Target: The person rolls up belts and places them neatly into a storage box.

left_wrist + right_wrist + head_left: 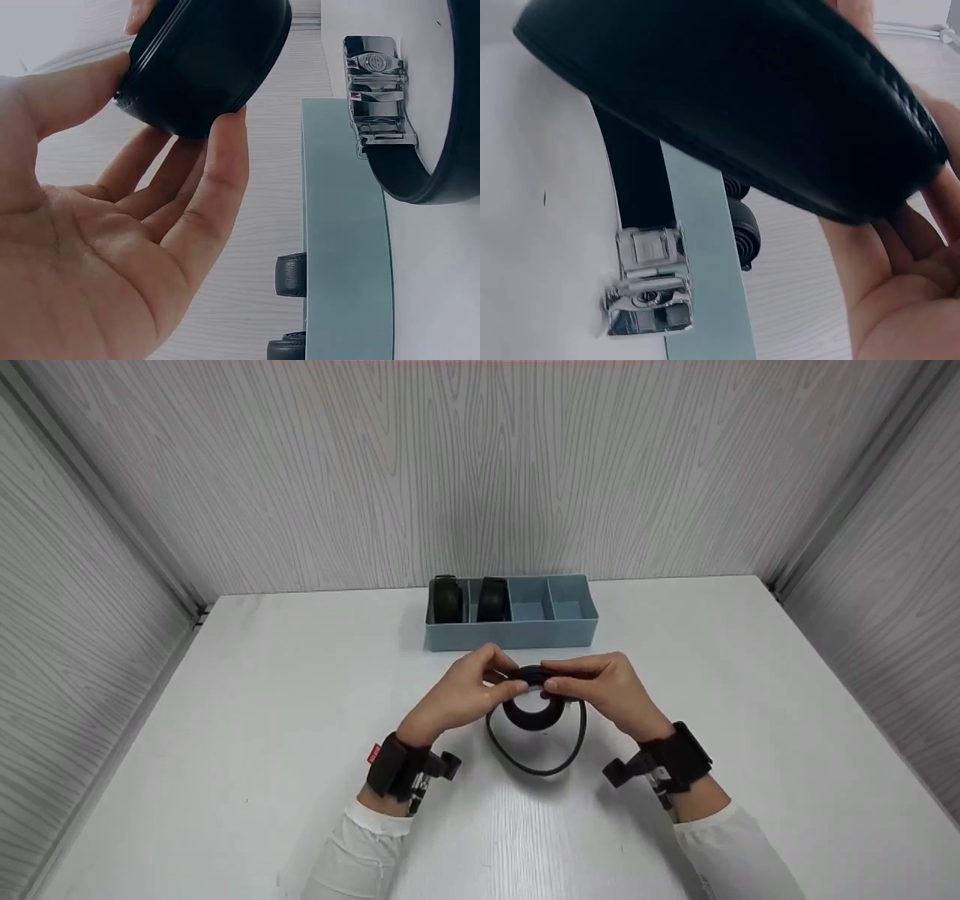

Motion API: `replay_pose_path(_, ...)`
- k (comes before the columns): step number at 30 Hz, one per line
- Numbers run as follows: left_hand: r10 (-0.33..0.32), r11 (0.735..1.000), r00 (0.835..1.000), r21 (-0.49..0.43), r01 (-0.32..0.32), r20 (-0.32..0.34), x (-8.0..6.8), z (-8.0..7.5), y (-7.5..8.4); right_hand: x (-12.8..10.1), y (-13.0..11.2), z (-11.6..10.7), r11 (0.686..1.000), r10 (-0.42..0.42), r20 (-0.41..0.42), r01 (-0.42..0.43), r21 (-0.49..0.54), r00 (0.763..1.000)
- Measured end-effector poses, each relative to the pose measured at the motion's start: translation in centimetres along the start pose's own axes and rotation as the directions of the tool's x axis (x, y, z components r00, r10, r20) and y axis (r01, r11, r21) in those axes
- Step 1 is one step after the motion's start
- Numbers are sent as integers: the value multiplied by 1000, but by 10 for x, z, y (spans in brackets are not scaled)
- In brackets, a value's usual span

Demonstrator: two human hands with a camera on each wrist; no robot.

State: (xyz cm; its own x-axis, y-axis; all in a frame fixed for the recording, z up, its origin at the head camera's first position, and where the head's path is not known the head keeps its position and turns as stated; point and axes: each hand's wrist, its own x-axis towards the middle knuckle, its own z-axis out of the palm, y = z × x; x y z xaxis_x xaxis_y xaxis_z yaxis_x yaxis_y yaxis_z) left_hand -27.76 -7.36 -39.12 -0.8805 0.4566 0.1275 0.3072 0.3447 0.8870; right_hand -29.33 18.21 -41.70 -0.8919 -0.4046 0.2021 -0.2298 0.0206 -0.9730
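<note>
A black belt point(534, 721) is partly rolled into a ring, with one length hanging below it in a wide loop. My left hand point(465, 690) pinches the left of the coil between thumb and fingers. From the other side, my right hand point(600, 686) pinches the coil's upper right. The wound strap point(210, 60) fills the space between thumb and fingertips in the left wrist view. A silver metal buckle point(377, 97) shows at the end of the outer strap. In the right wrist view that buckle point(652, 281) hangs away from the fingers, and the coil hides part of the hand.
Behind the hands, a blue-grey divided box point(510, 637) stands on the white table point(300, 697) near the back wall. A rolled black belt point(448, 601) sits in its leftmost compartment, and another rolled belt point(492, 601) in the one beside it. Pale wood-grain panels enclose the table.
</note>
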Motion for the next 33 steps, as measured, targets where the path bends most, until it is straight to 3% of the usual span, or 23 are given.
replay_pose_path(4, 1, 999, 999, 35, -3, 32, 1, 1, -1, 0, -2, -2, 1000, 25, 60, -24, -19, 998)
replay_pose_path(8, -4, 999, 999, 41, 2, 32, 2, 2, -3, 0, -3, -1, 998, 50, 68, -47, -32, 996)
replay_pose_path(15, 13, 1000, 996, -3, -13, -91, 2, 5, -4, 1, 3, 9, 999, 14, -94, -12, 32, 996)
replay_pose_path(19, -7, 999, 984, -53, -3, -175, 3, 6, -3, 1, 7, 17, 995, -7, -203, 28, 100, 979)
replay_pose_path(23, -37, 995, 972, -94, 15, -231, 4, 6, -2, 2, 10, 19, 991, -7, -241, 38, 125, 970)
replay_pose_path(26, -60, 993, 976, -110, 37, -209, 5, 5, -1, 3, 10, 17, 993, -4, -226, 30, 116, 974)
replay_pose_path(33, -89, 990, 992, -121, 79, -84, 4, 3, -2, 4, 9, 7, 994, 16, -121, -3, 112, 993)
